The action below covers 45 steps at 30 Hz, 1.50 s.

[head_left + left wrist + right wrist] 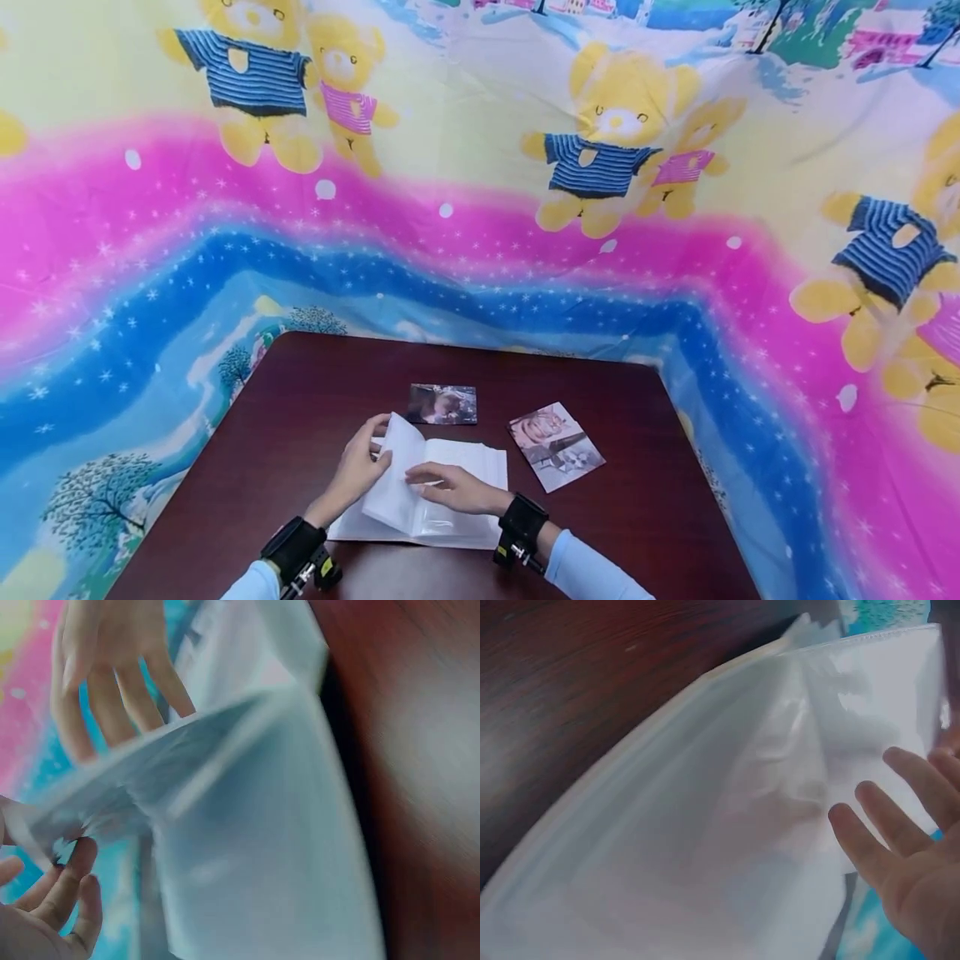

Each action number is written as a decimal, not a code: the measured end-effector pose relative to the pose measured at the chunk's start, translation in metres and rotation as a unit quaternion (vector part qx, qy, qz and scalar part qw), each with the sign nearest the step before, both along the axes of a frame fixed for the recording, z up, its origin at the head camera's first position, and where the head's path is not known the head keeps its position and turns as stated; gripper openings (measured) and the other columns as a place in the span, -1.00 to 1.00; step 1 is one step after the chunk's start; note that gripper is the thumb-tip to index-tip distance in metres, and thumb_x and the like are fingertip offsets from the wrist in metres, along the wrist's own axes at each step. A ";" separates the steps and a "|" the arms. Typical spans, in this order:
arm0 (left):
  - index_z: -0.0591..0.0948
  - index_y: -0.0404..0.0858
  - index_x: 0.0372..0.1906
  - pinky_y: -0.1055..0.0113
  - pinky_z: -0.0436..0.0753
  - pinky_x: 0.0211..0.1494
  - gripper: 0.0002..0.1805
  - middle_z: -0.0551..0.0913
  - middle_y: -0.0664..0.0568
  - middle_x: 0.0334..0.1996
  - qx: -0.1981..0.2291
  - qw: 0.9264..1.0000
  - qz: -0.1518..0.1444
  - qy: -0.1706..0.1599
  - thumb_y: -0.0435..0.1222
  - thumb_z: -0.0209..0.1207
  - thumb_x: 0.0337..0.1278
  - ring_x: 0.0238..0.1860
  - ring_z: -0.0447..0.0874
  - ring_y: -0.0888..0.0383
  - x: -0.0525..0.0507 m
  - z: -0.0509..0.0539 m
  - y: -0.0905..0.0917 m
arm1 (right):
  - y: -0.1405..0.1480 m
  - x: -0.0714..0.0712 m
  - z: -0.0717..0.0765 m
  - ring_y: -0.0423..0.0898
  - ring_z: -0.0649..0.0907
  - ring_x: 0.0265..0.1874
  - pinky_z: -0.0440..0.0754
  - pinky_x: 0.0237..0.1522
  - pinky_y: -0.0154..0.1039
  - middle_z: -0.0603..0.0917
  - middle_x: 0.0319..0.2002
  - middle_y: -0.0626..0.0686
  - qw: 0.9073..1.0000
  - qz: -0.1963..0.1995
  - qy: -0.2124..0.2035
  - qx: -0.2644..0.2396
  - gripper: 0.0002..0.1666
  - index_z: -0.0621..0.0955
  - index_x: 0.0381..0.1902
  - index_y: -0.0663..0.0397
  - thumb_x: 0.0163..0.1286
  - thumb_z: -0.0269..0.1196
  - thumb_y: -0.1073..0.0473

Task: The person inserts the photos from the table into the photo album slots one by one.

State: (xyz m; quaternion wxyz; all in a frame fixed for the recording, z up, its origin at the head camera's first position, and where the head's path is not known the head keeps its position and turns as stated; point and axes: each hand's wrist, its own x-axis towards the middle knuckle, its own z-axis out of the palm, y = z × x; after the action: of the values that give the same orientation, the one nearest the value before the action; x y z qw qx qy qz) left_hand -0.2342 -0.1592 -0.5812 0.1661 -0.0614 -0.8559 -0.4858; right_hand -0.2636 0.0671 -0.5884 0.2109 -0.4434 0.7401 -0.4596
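The booklet [465,454], white-paged with glossy clear sleeves, lies spread on the dark red-brown table [637,508] at the lower middle of the head frame; one raised page [399,471] stands tilted up from its left half; the left hand [358,465], at the left of the booklet, pinches that page near its upper left edge, thumb on the near face and fingers behind; the left wrist view confirms the grip at its lower left, the page corner held between thumb and fingers; the right hand [459,488] extends over the booklet's middle from the right, holding nothing, its fingers spread in the right wrist view; whether its fingertips touch the raised page cannot be told; a dark-toned photograph [444,405] lies just above the booklet in the head frame; a second print [557,447], lighter and set at a slant, lies to the right of the booklet, apart from it; both wrists carry black straps [523,520] with devices attached, below light blue sleeves [588,571]; a printed cloth [465,150] with yellow bears fills the upper frame behind the table.
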 end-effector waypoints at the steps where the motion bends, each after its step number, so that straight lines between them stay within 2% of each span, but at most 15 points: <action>1: 0.46 -0.34 0.26 0.25 0.64 -0.32 -0.32 0.62 -0.22 -0.07 -0.010 1.000 0.002 0.005 -0.63 0.28 -0.09 -0.34 0.65 0.04 0.000 -0.005 -0.003 | 0.003 -0.001 -0.002 0.08 0.55 0.22 0.50 0.18 -0.28 0.57 0.21 0.24 1.000 -0.003 0.010 0.003 -0.57 0.43 0.31 0.32 0.57 0.03 0.26; 5: 0.48 -0.38 0.23 0.17 0.62 -0.33 -0.33 0.56 -0.29 -0.05 -0.052 0.998 0.020 0.020 -0.66 0.28 -0.13 -0.30 0.63 -0.05 0.000 -0.025 -0.012 | 0.023 -0.011 -0.005 0.14 0.61 0.12 0.57 0.13 -0.21 0.63 0.09 0.28 0.997 -0.063 0.050 -0.002 -0.65 0.53 0.17 0.40 0.51 0.08 0.30; 9: 0.52 -0.41 0.17 -0.01 0.61 -0.23 -0.36 0.51 -0.36 -0.01 -0.095 0.994 0.030 0.040 -0.66 0.29 -0.19 -0.16 0.60 -0.21 0.000 -0.038 -0.018 | 0.046 -0.026 -0.007 0.14 0.61 0.08 0.58 0.11 -0.07 0.67 0.03 0.25 0.984 -0.147 0.100 -0.004 -0.69 0.59 0.09 0.36 0.48 0.10 0.33; 13: 0.63 -0.38 0.01 -0.23 0.55 -0.14 -0.44 0.54 -0.36 0.00 -0.180 0.978 0.019 0.101 -0.66 0.33 -0.30 0.00 0.53 -0.33 0.001 -0.046 -0.018 | 0.067 -0.037 -0.013 0.14 0.59 0.12 0.53 0.15 0.03 0.65 0.07 0.23 0.969 -0.208 0.129 0.021 -0.70 0.61 0.08 0.33 0.47 0.12 0.34; 16: 0.68 -0.37 -0.13 -0.27 0.56 -0.12 -0.53 0.61 -0.31 -0.06 -0.228 0.960 -0.005 0.164 -0.68 0.28 -0.34 0.02 0.56 -0.34 -0.002 -0.051 -0.014 | 0.078 -0.040 -0.017 0.20 0.57 0.15 0.50 0.18 0.09 0.61 0.11 0.28 0.967 -0.221 0.120 0.034 -0.70 0.61 0.08 0.37 0.46 0.12 0.34; 18: 0.68 -0.38 -0.19 -0.20 0.59 -0.08 -0.56 0.63 -0.29 -0.12 -0.242 0.950 -0.030 0.192 -0.70 0.23 -0.36 -0.02 0.60 -0.30 -0.005 -0.053 -0.011 | 0.082 -0.041 -0.019 0.23 0.56 0.14 0.50 0.17 0.10 0.60 0.12 0.32 0.969 -0.219 0.108 0.041 -0.68 0.59 0.09 0.40 0.46 0.12 0.34; 21: 0.67 -0.39 -0.23 -0.08 0.62 -0.09 -0.60 0.63 -0.27 -0.17 -0.263 0.942 -0.051 0.203 -0.71 0.20 -0.33 -0.11 0.63 -0.23 -0.009 -0.055 -0.004 | 0.086 -0.041 -0.021 0.24 0.60 0.09 0.54 0.14 0.06 0.61 0.10 0.34 0.971 -0.208 0.106 0.046 -0.65 0.57 0.10 0.45 0.42 0.13 0.36; 23: 0.67 -0.37 -0.24 -0.06 0.61 -0.15 -0.63 0.62 -0.23 -0.21 -0.275 0.940 -0.043 0.198 -0.68 0.21 -0.30 -0.17 0.63 -0.18 -0.013 -0.053 0.001 | 0.087 -0.039 -0.023 0.22 0.62 0.06 0.56 0.12 0.01 0.61 0.11 0.33 0.973 -0.203 0.101 0.049 -0.63 0.56 0.13 0.45 0.41 0.13 0.38; 25: 0.68 -0.37 -0.23 -0.04 0.60 -0.20 -0.69 0.62 -0.19 -0.25 -0.275 0.943 -0.027 0.183 -0.65 0.24 -0.20 -0.23 0.61 -0.14 -0.018 -0.049 0.006 | 0.087 -0.038 -0.024 0.21 0.63 0.02 0.58 0.09 -0.02 0.61 0.10 0.33 0.974 -0.201 0.098 0.044 -0.61 0.54 0.14 0.45 0.39 0.15 0.39; 27: 0.69 -0.36 -0.22 -0.01 0.58 -0.27 -0.75 0.61 -0.15 -0.30 -0.260 0.952 -0.006 0.163 -0.59 0.28 -0.10 -0.30 0.59 -0.11 -0.028 -0.045 0.011 | 0.086 -0.035 -0.026 0.20 0.63 0.02 0.58 0.08 -0.05 0.61 0.11 0.32 0.973 -0.206 0.093 0.044 -0.60 0.54 0.16 0.43 0.39 0.15 0.38; 31: 0.66 -0.40 -0.15 0.04 0.53 -0.28 -0.80 0.61 -0.13 -0.36 -0.175 0.980 0.033 0.090 -0.50 0.30 0.09 -0.35 0.56 -0.08 -0.051 -0.037 0.018 | 0.083 -0.030 -0.029 0.19 0.59 0.11 0.55 0.14 -0.04 0.55 0.20 0.33 0.968 -0.215 0.111 0.058 -0.60 0.54 0.17 0.40 0.41 0.15 0.35; 34: 0.61 -0.45 -0.08 0.03 0.51 -0.22 -0.79 0.59 -0.17 -0.35 -0.111 0.991 0.070 0.021 -0.48 0.26 0.18 -0.33 0.55 -0.10 -0.068 -0.035 0.022 | 0.081 -0.026 -0.031 0.17 0.53 0.22 0.48 0.23 -0.01 0.50 0.28 0.29 0.965 -0.224 0.113 0.078 -0.59 0.54 0.20 0.35 0.43 0.14 0.32; 38: 0.56 -0.53 -0.05 -0.09 0.51 -0.14 -0.72 0.58 -0.29 -0.31 -0.082 0.988 0.118 -0.061 -0.42 0.23 0.22 -0.26 0.57 -0.23 -0.086 -0.035 0.029 | 0.080 -0.021 -0.034 0.17 0.48 0.27 0.42 0.28 0.04 0.49 0.29 0.25 0.962 -0.237 0.104 0.092 -0.59 0.55 0.21 0.30 0.43 0.15 0.31; 42: 0.51 -0.52 -0.02 -0.14 0.52 -0.13 -0.65 0.59 -0.35 -0.25 -0.090 0.972 0.145 -0.159 -0.30 0.21 0.26 -0.22 0.58 -0.30 -0.095 -0.034 0.036 | 0.082 -0.016 -0.037 0.18 0.49 0.27 0.43 0.27 0.06 0.49 0.30 0.25 0.961 -0.242 0.096 0.096 -0.59 0.55 0.20 0.28 0.43 0.17 0.30; 45: 0.50 -0.50 -0.01 -0.14 0.52 -0.12 -0.63 0.61 -0.34 -0.21 -0.085 0.963 0.153 -0.205 -0.26 0.19 0.29 -0.19 0.59 -0.30 -0.097 -0.033 0.038 | 0.083 -0.016 -0.037 0.18 0.48 0.28 0.41 0.28 0.06 0.49 0.30 0.23 0.960 -0.243 0.092 0.099 -0.59 0.55 0.21 0.26 0.43 0.17 0.29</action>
State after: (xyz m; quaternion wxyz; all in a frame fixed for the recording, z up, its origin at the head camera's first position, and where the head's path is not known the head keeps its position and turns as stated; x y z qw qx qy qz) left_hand -0.3316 -0.1209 -0.6139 0.0531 0.1572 -0.9088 -0.3828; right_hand -0.2797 0.1497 -0.6257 0.0665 -0.2675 0.8837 -0.3784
